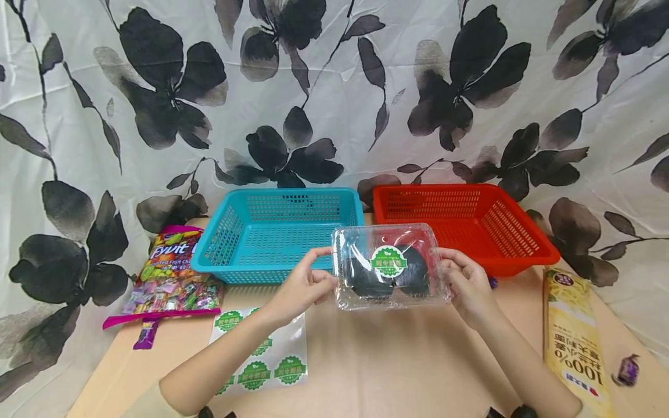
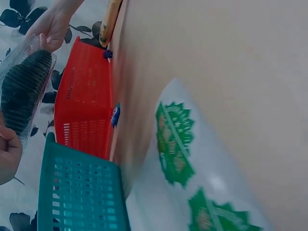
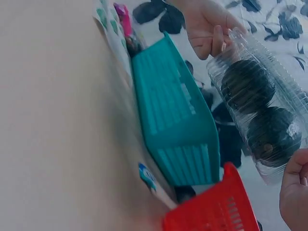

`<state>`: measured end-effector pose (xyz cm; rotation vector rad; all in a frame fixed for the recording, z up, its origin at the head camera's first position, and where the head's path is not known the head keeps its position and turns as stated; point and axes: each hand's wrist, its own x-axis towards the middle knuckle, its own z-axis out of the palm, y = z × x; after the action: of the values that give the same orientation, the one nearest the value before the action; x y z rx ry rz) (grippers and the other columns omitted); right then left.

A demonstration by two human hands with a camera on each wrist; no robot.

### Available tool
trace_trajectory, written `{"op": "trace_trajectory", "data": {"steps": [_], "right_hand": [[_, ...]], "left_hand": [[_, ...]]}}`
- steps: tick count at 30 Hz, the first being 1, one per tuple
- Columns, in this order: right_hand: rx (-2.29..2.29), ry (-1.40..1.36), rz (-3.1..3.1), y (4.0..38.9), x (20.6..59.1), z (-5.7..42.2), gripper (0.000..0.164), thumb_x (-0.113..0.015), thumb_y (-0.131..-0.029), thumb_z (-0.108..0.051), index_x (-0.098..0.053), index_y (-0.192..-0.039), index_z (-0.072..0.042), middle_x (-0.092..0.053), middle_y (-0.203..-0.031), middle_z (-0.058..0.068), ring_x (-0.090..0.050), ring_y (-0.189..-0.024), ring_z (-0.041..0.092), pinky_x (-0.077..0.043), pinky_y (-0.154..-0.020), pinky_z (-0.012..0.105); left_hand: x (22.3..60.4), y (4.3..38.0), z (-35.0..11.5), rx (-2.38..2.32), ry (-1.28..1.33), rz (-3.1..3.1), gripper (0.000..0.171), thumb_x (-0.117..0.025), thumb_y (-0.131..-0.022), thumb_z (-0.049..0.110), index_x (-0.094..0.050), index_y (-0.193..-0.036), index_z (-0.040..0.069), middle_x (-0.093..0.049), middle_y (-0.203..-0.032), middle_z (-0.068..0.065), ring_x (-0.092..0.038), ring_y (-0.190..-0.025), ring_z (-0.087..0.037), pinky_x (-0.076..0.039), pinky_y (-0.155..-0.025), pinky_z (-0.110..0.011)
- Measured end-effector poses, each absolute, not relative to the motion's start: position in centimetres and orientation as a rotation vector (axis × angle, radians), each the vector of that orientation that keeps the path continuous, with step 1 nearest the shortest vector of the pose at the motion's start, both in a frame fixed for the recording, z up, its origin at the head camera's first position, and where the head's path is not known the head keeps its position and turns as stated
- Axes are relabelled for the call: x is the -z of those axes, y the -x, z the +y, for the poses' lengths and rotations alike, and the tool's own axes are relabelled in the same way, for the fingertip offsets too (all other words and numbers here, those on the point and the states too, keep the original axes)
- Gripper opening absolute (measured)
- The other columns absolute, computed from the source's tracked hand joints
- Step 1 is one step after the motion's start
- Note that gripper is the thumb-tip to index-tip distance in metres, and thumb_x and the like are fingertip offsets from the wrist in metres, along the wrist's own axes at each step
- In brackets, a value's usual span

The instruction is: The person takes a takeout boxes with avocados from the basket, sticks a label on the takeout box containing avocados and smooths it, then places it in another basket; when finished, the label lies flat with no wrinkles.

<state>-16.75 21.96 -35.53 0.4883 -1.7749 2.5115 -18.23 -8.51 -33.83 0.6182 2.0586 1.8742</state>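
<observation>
A clear plastic clamshell box (image 1: 351, 247) is held up above the table, in front of the two baskets. Two dark round items (image 1: 414, 273) lie inside it; their kind is hard to tell. On the lid is a round green-and-white sticker (image 1: 388, 261). My left hand (image 1: 300, 288) pinches the box's left end between thumb and fingers. At the opposite end, my right hand (image 1: 469, 285) grips the edge. Both wrist views show the box from the side, the dark items (image 3: 248, 86) visible through the ribbed plastic. A sheet of green stickers (image 1: 282, 342) lies below my left forearm.
Behind the box stand a blue basket (image 1: 261, 276) and a red basket (image 1: 543, 254). A fruit candy bag (image 1: 172, 278) and a purple wrapped candy (image 1: 146, 335) lie left. Rightward are a yellow pasta pack (image 1: 572, 342) and another purple candy (image 1: 629, 370). A floral curtain (image 1: 345, 128) hangs behind.
</observation>
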Motion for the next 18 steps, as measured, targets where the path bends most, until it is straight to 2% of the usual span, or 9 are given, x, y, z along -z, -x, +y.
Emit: {"op": "trace_trajectory", "data": {"steps": [7, 9, 12, 15, 18], "right_hand": [[-2.431, -0.314, -1.873, 18.5, 34.2, 24.4, 0.022, -0.044, -0.092, -0.007, -0.057, -0.109, -0.008, -0.063, -0.091, 0.0, -0.061, -0.071, 0.012, -0.054, -0.061, 0.028], [-2.359, -0.302, -1.937, 19.1, 33.9, 25.1, 0.022, -0.046, -0.092, -0.009, -0.057, -0.11, -0.007, -0.063, -0.092, 0.0, -0.061, -0.073, 0.012, -0.053, -0.062, 0.028], [-2.206, -0.249, -2.067, 19.8, 33.5, 26.0, 0.025, -0.049, -0.091, -0.015, -0.054, -0.114, -0.005, -0.061, -0.094, -0.002, -0.061, -0.077, 0.01, -0.053, -0.066, 0.026], [-2.05, -0.148, -2.214, 20.3, 33.2, 26.9, 0.036, -0.05, -0.09, -0.023, -0.049, -0.12, -0.004, -0.059, -0.094, -0.005, -0.059, -0.078, 0.008, -0.052, -0.067, 0.022], [-1.864, -0.059, -2.364, 20.7, 33.0, 27.7, 0.044, -0.047, -0.091, -0.03, -0.044, -0.126, -0.003, -0.058, -0.096, -0.007, -0.058, -0.079, 0.005, -0.051, -0.069, 0.018]], "left_hand": [[33.5, 20.6, -5.6, -1.904, -0.599, 2.091, 0.051, -0.055, -0.086, 0.014, -0.031, -0.131, 0.016, -0.036, -0.054, 0.001, -0.031, -0.048, -0.012, -0.027, -0.047, -0.022], [33.5, 21.1, -4.8, -1.915, -0.595, 2.109, 0.05, -0.054, -0.086, 0.015, -0.032, -0.131, 0.016, -0.04, -0.056, 0.0, -0.033, -0.05, -0.012, -0.029, -0.048, -0.022], [33.5, 21.8, -3.7, -1.905, -0.604, 2.182, 0.053, -0.053, -0.086, 0.016, -0.03, -0.134, 0.016, -0.051, -0.063, -0.002, -0.042, -0.057, -0.013, -0.035, -0.052, -0.023], [33.6, 22.7, -2.7, -1.87, -0.64, 2.272, 0.056, -0.052, -0.086, 0.015, -0.028, -0.136, 0.019, -0.06, -0.076, -0.005, -0.054, -0.069, -0.02, -0.043, -0.059, -0.024], [33.6, 23.5, -1.5, -1.86, -0.663, 2.292, 0.057, -0.05, -0.086, 0.013, -0.028, -0.138, 0.021, -0.059, -0.082, -0.008, -0.057, -0.078, -0.029, -0.048, -0.067, -0.027]]}}
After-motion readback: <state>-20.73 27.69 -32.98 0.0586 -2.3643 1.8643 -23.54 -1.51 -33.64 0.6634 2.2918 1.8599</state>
